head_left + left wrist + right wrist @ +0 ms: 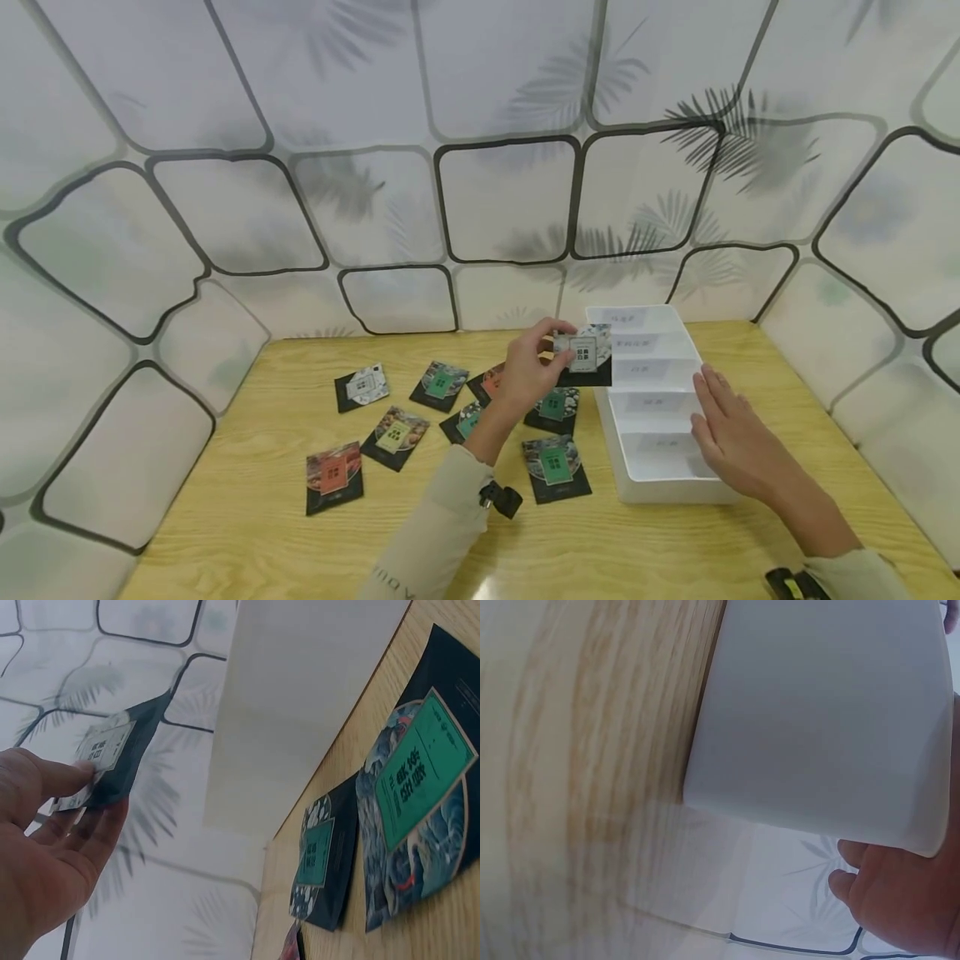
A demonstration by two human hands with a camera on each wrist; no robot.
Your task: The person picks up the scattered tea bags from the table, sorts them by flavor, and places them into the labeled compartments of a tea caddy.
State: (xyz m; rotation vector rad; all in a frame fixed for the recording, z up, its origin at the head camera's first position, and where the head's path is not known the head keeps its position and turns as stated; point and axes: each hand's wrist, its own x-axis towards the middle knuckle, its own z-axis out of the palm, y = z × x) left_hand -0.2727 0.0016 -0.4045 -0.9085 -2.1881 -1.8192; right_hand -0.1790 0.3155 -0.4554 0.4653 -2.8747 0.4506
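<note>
In the head view my left hand [527, 371] pinches a black packet [595, 363] with a grey-white label between thumb and fingers. It holds the packet raised over the left side of a white divided box [678, 492]. The left wrist view shows the thumb across the label of this packet [124, 761], with fingers behind it. My right hand [738, 437] lies along the box's right rim, fingers extended. From the right wrist, the hand [900, 900] appears beside the box's outer wall [817, 727].
Left of the box, several similar packets lie on the wooden table [247, 517]: a green-labelled one [557, 468] nearest the box, a red one [334, 477], a yellow one [395, 436] and a grey-white one [362, 387]. Labelled dividers split the box. A patterned backdrop [502, 200] stands behind.
</note>
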